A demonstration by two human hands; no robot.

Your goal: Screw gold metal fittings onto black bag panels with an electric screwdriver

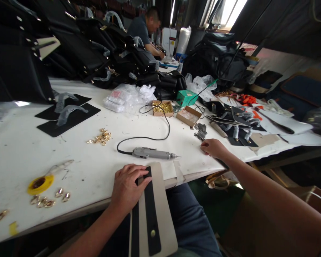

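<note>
My left hand grips a beige leather panel with black straps on it. Its thumb and fingertips close over the upper end of one black strap, which has a small gold-coloured stud lower down. The panel leans from the table edge over my lap. My right hand is at the table's front right with its fingers pinched; whatever they hold is hidden. Just beyond them lies a pile of thin dark metal plates. A grey electric screwdriver lies between my hands, its bit pointing right.
Small boxes of gold-coloured screws and clear pieces stand behind the screwdriver's cable. Gold clasps and a yellow tape roll lie left. Black bags fill the back left. A co-worker sits beyond.
</note>
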